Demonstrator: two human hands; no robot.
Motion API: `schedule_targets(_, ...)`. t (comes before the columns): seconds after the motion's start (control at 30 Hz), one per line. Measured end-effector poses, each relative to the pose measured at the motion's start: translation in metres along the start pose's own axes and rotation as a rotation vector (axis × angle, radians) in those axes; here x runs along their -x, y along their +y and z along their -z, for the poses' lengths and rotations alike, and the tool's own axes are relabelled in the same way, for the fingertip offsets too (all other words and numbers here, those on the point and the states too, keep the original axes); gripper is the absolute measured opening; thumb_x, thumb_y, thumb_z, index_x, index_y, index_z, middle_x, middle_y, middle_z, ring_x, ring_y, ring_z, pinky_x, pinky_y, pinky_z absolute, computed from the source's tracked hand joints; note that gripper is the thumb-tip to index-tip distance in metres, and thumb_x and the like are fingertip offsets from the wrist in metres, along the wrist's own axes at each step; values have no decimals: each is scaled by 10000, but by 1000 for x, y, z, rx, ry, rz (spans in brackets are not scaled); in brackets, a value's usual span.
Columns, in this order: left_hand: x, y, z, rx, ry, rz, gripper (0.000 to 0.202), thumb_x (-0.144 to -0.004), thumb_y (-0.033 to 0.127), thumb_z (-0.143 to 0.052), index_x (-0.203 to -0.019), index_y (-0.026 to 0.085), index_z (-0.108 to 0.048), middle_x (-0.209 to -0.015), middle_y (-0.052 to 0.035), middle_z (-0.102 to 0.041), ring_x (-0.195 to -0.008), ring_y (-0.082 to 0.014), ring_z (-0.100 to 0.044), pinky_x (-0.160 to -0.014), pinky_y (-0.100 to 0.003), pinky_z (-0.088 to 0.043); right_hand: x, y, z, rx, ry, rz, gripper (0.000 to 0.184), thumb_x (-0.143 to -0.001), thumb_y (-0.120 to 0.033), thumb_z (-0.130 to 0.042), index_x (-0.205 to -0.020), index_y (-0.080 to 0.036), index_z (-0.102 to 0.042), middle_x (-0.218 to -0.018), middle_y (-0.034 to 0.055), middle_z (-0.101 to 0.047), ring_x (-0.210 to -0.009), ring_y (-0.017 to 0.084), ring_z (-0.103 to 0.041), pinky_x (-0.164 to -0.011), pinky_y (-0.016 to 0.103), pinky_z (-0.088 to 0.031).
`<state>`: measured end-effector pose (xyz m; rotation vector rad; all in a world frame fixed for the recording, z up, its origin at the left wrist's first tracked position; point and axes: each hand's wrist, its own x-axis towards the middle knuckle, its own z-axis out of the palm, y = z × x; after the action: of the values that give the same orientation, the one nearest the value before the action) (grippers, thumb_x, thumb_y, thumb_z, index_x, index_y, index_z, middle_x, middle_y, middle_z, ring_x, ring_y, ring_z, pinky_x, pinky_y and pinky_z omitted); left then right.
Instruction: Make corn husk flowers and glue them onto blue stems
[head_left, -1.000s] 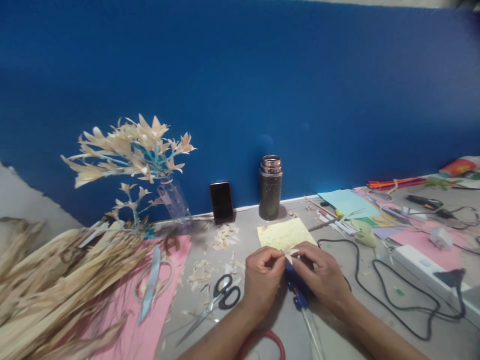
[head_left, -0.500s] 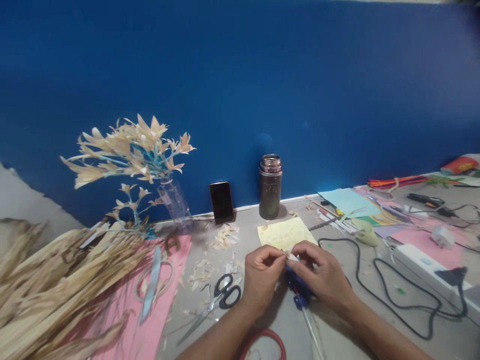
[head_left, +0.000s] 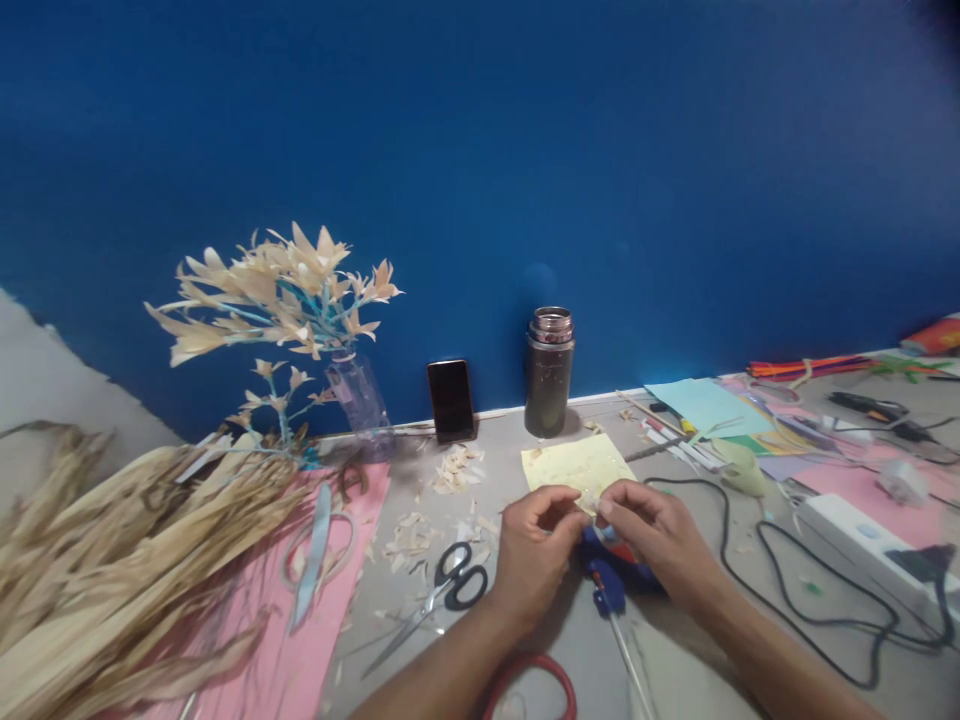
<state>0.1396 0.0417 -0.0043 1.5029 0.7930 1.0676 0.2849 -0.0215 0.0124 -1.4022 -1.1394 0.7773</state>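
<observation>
My left hand is closed in a pinch, with thumb and forefinger at a small pale husk piece. Opposite it, my right hand pinches the same piece from the other side; the fingertips partly cover it. Under my right hand lies a blue glue gun, a whitish glue stick coming out of its near end. Just beyond my fingers is a yellow paper sheet with pale bits on it. Black-handled scissors lie open to the left of my left hand.
Dried corn husks and pink paper cover the left side. A bottle of husk flowers, a phone and a flask stand near the wall. Right: black cable, power strip. A red ring lies in front.
My hands have drawn slightly apart at the fingertips around the pale piece, uncovering more of the glue gun. The whole view has shifted a little.
</observation>
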Motion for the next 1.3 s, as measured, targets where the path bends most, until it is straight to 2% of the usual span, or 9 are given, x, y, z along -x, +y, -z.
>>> schedule_targets(0.1,-1,0,1,34,-14,13,97,-756,187,-713,-829,172,-775,-778,-39,-729,-718,-170,-626,-695,-269,-481,0,-1,1,-2,-26,-32,340,-838,-481,-646,-665,-194,-594,-610,-22,-523,-568,136,-446,-538,278,-379)
schedule_targets(0.27,-4,3,2,21,-12,-35,85,-752,174,-702,-716,176,-780,-760,-53,-714,-763,-184,-640,-712,-275,-476,2,-2,1,3,-36,-27,356,-843,-506,-647,-677,-194,-605,-615,-8,-537,-592,151,-468,-549,292,-397)
schedule_targets(0.43,-7,5,0,183,-37,189,96,-708,228,-735,-691,138,-763,-570,-34,-659,-544,-148,-579,-574,-268,-453,4,-9,-1,-65,-56,-62,398,-829,-574,-657,-707,-197,-630,-641,10,-591,-574,159,-522,-522,295,-448)
schedule_targets(0.6,-9,0,1,305,-78,311,137,-704,265,-742,-683,132,-716,-498,-31,-641,-468,-138,-554,-550,-270,-446,3,-12,-1,-46,-43,-22,474,-832,-634,-633,-673,-189,-624,-647,21,-613,-570,150,-519,-526,286,-449)
schedule_targets(0.77,-11,-2,2,368,-152,304,176,-727,276,-746,-654,123,-700,-503,-42,-648,-475,-124,-549,-566,-254,-430,2,-10,0,-5,-38,1,483,-857,-630,-601,-670,-185,-624,-617,4,-583,-528,130,-474,-513,280,-426)
schedule_targets(1.1,-8,-4,3,420,-209,317,212,-717,305,-784,-650,110,-735,-500,-43,-641,-466,-119,-542,-561,-254,-412,0,-2,0,106,-26,55,389,-908,-496,-558,-664,-197,-606,-630,15,-615,-598,165,-527,-558,292,-440)
schedule_targets(1.2,-9,-2,3,420,-191,319,218,-707,302,-789,-629,108,-725,-487,-44,-637,-473,-118,-547,-575,-252,-421,0,-2,-1,114,-39,60,380,-918,-478,-541,-674,-195,-610,-635,16,-619,-590,165,-542,-542,281,-447)
schedule_targets(1.3,-12,0,3,452,-115,341,198,-668,279,-815,-636,120,-700,-505,-46,-658,-491,-125,-568,-585,-250,-439,1,-3,-1,135,-51,49,371,-922,-466,-526,-680,-198,-606,-623,1,-601,-574,157,-546,-529,262,-448)
